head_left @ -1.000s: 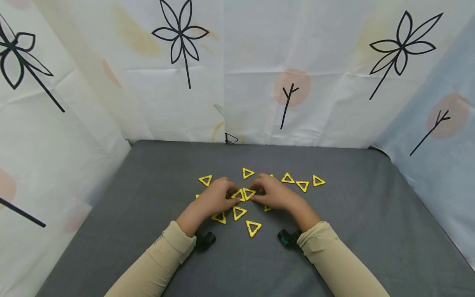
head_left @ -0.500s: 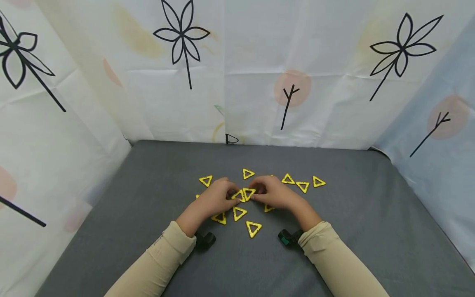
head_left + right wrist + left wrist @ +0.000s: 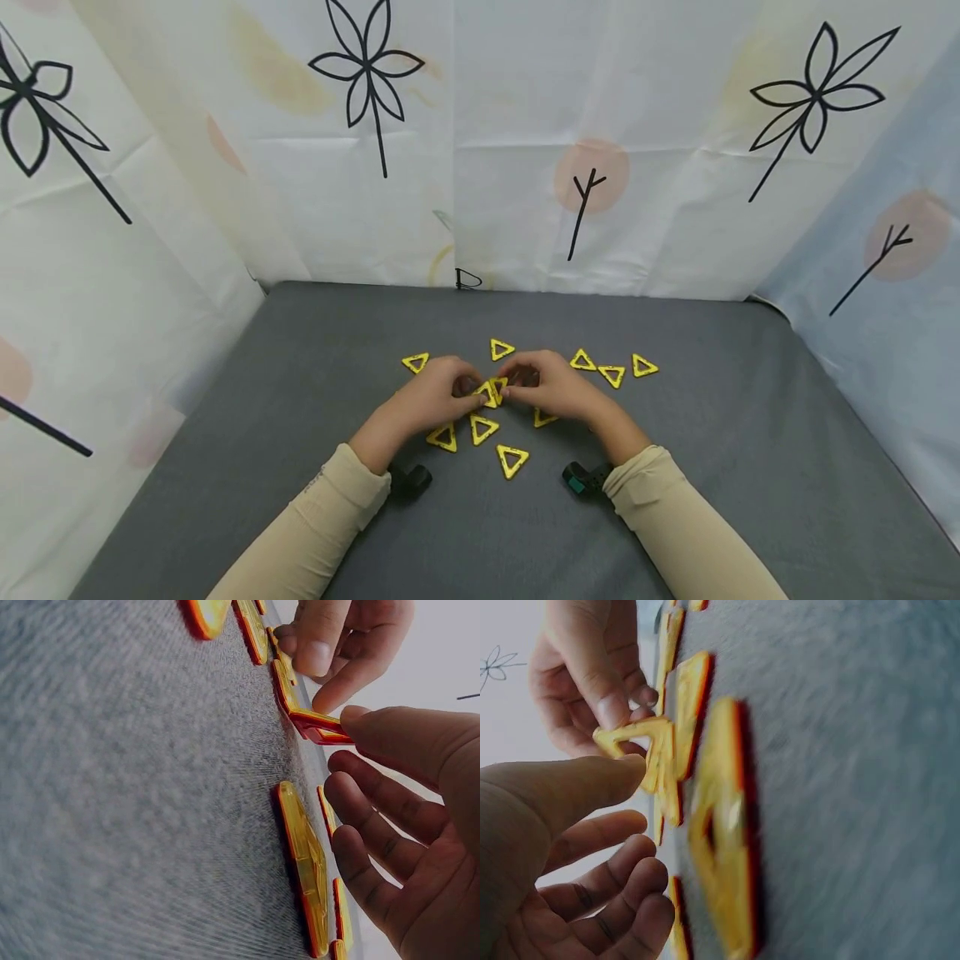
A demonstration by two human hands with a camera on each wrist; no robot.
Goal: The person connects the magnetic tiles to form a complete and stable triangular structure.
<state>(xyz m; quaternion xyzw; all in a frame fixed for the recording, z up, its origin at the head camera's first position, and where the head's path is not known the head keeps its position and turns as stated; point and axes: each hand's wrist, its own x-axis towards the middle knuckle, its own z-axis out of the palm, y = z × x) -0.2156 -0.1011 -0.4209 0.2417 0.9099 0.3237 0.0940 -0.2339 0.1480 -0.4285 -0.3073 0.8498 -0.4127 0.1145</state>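
Note:
Two yellow triangular frame tiles meet edge to edge between the hands. The left tile (image 3: 283, 688) lies low at the cloth, while the right tile (image 3: 319, 722) slants up from the shared edge. My left hand (image 3: 426, 396) holds the left tile, its thumb and index finger at the edges. With thumb and forefinger my right hand (image 3: 558, 385) pinches the raised tile; its other fingers spread loosely in the right wrist view. Just in front of the pair, another triangular tile (image 3: 474, 431) lies flat. The left wrist view shows both thumbs close together at the joined tiles.
More yellow triangles lie around: one tile (image 3: 512, 474) nearest the person, one (image 3: 442, 447) by the left wrist, one (image 3: 492, 351) behind, and several to the right, including a tile (image 3: 635, 369). Grey cloth (image 3: 675, 500) covers the table; a patterned curtain (image 3: 510, 100) stands behind.
The right tile of the pair has tipped up from nearly flat and looks narrower. My right fingertips have shifted slightly left with it, and the left thumb has moved further over its tile.

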